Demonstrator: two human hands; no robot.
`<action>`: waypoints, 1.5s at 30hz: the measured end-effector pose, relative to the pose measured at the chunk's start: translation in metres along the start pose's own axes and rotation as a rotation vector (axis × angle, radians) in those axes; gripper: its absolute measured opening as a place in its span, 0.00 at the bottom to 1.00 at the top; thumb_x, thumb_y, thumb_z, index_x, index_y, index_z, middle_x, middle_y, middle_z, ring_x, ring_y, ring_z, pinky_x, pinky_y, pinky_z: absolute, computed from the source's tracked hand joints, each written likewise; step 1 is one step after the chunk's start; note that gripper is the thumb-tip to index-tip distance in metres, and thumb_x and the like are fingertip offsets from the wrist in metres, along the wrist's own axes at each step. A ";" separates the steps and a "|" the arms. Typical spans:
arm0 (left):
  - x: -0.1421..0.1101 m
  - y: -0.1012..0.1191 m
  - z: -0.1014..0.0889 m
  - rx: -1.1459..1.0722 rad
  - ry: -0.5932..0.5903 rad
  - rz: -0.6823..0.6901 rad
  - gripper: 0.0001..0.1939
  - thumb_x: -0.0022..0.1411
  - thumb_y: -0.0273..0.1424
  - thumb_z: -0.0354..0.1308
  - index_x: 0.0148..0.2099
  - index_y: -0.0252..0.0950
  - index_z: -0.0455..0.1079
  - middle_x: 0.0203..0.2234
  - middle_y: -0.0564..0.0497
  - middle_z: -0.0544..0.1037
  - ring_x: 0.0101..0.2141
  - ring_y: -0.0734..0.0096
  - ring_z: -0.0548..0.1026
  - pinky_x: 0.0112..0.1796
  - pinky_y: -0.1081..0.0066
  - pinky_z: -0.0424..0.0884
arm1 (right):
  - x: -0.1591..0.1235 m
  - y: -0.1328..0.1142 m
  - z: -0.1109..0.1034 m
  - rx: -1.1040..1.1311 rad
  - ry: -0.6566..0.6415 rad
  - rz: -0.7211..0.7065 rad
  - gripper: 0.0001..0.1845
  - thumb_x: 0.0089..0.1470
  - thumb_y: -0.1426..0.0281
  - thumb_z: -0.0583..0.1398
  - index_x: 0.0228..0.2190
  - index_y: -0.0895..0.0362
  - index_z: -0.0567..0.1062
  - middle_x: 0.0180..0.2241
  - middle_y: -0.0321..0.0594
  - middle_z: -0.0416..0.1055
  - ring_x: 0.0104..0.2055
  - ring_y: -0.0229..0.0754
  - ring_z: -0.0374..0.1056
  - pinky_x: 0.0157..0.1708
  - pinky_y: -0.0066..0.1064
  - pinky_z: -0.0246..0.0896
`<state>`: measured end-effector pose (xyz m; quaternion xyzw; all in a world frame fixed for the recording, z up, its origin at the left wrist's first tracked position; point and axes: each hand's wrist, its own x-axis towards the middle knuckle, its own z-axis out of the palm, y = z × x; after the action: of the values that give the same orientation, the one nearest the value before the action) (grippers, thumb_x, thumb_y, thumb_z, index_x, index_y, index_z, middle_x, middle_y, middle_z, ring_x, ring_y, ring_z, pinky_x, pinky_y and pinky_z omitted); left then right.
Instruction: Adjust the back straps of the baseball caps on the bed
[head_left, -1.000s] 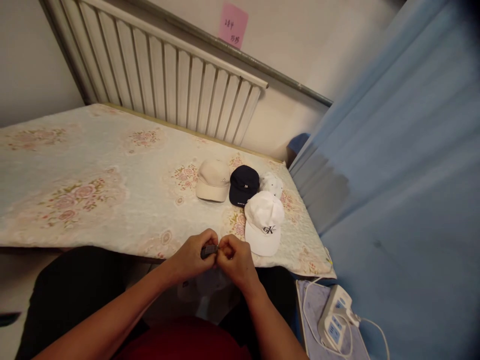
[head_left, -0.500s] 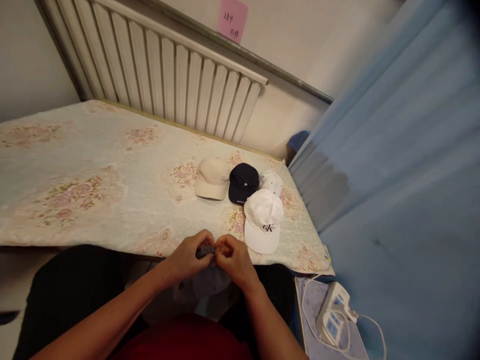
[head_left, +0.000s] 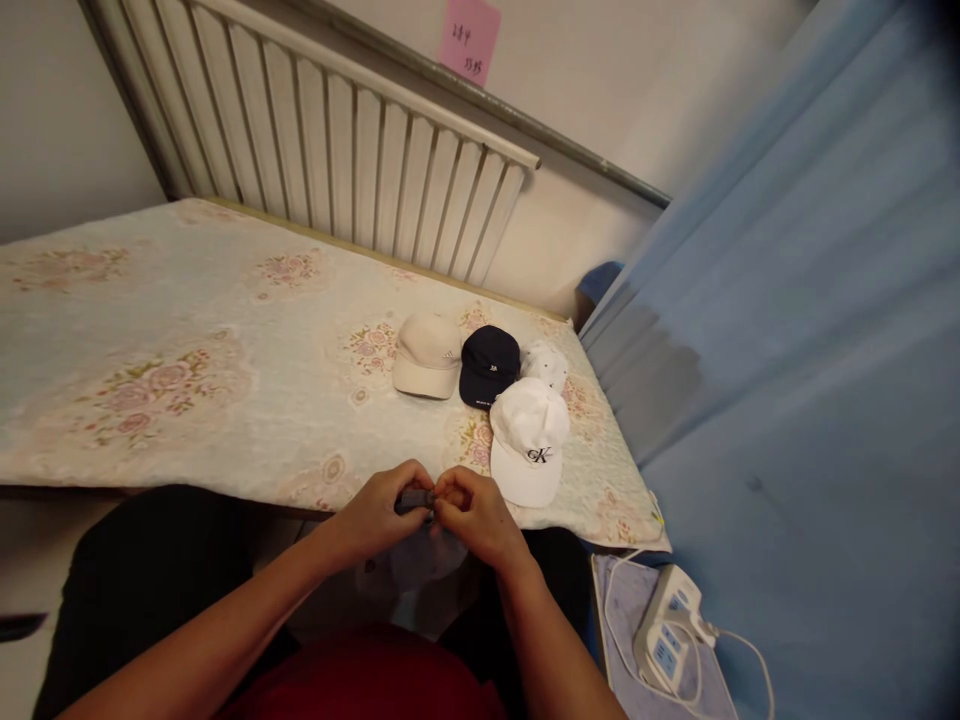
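My left hand (head_left: 379, 515) and my right hand (head_left: 474, 515) meet at the near edge of the table, fingers pinched together on a small dark strap-like piece (head_left: 415, 499). Below them hangs a pale cap (head_left: 416, 560), mostly hidden by my hands. On the flowered tablecloth (head_left: 187, 370) just beyond lie a white cap with a black logo (head_left: 528, 440), a dark navy cap (head_left: 489, 364), a beige cap (head_left: 426, 354) and a small white dotted cap (head_left: 545, 364).
A white radiator (head_left: 337, 140) stands behind the table under a pink note (head_left: 469, 38). A blue curtain (head_left: 795, 330) fills the right side. A white power strip (head_left: 671, 628) with a cord lies low at the right.
Both hands stay pinched on the dark piece and have barely shifted; the view moved slightly.
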<state>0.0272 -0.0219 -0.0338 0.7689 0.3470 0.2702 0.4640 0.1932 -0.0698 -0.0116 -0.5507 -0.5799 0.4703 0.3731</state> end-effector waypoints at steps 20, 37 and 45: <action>-0.004 0.018 -0.003 -0.111 -0.059 0.014 0.08 0.51 0.23 0.50 0.35 0.38 0.61 0.21 0.58 0.69 0.24 0.75 0.67 0.25 0.74 0.60 | 0.003 0.024 0.002 0.390 -0.047 -0.066 0.03 0.49 0.71 0.57 0.28 0.54 0.65 0.15 0.27 0.68 0.14 0.35 0.64 0.19 0.25 0.58; -0.001 0.012 0.004 -0.253 -0.035 -0.002 0.08 0.52 0.25 0.51 0.37 0.38 0.61 0.24 0.58 0.69 0.27 0.74 0.69 0.28 0.74 0.62 | -0.011 0.005 0.005 -0.263 0.277 -0.286 0.08 0.43 0.78 0.57 0.27 0.55 0.72 0.23 0.32 0.66 0.24 0.35 0.62 0.26 0.27 0.56; -0.003 0.016 0.003 -0.308 -0.020 -0.017 0.06 0.51 0.25 0.52 0.34 0.38 0.61 0.26 0.56 0.71 0.30 0.73 0.71 0.32 0.72 0.65 | 0.002 0.020 0.016 0.740 0.232 -0.039 0.04 0.50 0.68 0.56 0.28 0.54 0.63 0.12 0.27 0.65 0.13 0.35 0.61 0.18 0.26 0.57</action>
<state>0.0323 -0.0307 -0.0204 0.6883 0.3035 0.3088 0.5820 0.1837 -0.0710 -0.0353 -0.4173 -0.3355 0.5752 0.6184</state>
